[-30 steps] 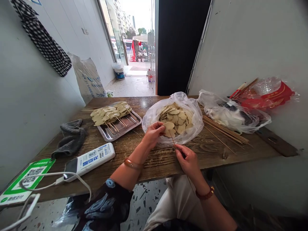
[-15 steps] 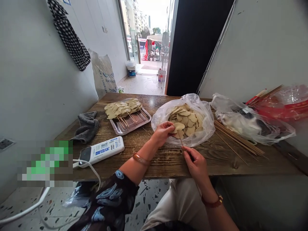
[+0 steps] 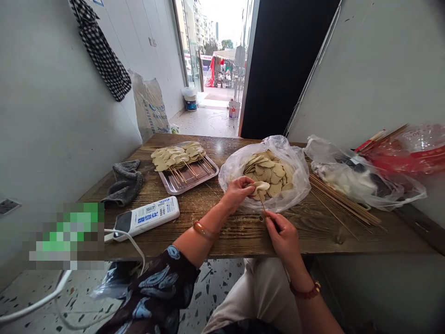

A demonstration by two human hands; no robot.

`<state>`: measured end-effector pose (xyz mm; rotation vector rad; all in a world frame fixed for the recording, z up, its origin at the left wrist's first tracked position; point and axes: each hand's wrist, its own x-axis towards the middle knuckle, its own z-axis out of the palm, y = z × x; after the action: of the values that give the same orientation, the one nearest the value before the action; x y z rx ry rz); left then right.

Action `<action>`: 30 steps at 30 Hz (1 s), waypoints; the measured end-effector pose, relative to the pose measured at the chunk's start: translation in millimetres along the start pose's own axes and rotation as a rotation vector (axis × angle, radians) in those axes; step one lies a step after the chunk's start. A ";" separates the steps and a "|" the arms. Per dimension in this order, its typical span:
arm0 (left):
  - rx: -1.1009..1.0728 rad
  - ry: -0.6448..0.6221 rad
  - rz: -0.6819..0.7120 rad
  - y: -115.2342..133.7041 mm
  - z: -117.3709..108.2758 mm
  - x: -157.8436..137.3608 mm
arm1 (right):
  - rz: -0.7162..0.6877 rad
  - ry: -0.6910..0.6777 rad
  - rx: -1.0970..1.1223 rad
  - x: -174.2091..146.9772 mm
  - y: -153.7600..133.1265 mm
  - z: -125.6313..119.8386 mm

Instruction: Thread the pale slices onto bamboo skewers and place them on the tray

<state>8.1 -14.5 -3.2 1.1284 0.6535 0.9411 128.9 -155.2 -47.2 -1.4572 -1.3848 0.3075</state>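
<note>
My left hand (image 3: 239, 192) is closed, pinching a thin pale-yellow slice (image 3: 262, 186) by its left edge. A thin wooden skewer (image 3: 262, 203) is gripped in my closed right hand (image 3: 284, 235). The skewer's upper end meets the slice from below; how far it goes in, I cannot tell. Just behind my hands lies an open clear plastic bag (image 3: 299, 178) with a heap of similar slices (image 3: 267, 164). To the left, a metal tray (image 3: 187, 184) carries skewered slices (image 3: 177, 157), their sticks pointing toward me.
A bundle of loose skewers (image 3: 347, 204) lies right of the bag, beside more plastic bags (image 3: 347, 171) and red packaging (image 3: 399, 160). On the left are a grey cloth (image 3: 125, 183) and a white power bank (image 3: 148, 217) with a cable. The wooden table's front edge (image 3: 222, 253) runs below my hands.
The slice in my left hand has tilted and shifted slightly right and down, toward the skewer. My right hand has barely moved.
</note>
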 end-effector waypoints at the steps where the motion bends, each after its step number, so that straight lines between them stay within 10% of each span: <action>1: 0.010 0.004 0.003 0.6 0.0 -0.1 | 0.000 0.000 -0.001 0.1 0.0 0.0; 30: -0.162 -0.006 -0.066 3.2 -7.4 2.2 | 0.028 -0.012 -0.005 1.1 -3.8 -2.8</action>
<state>2.1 -8.8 -2.4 0.9604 0.5953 0.9175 129.1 -156.5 -42.5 -1.4822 -1.3764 0.3318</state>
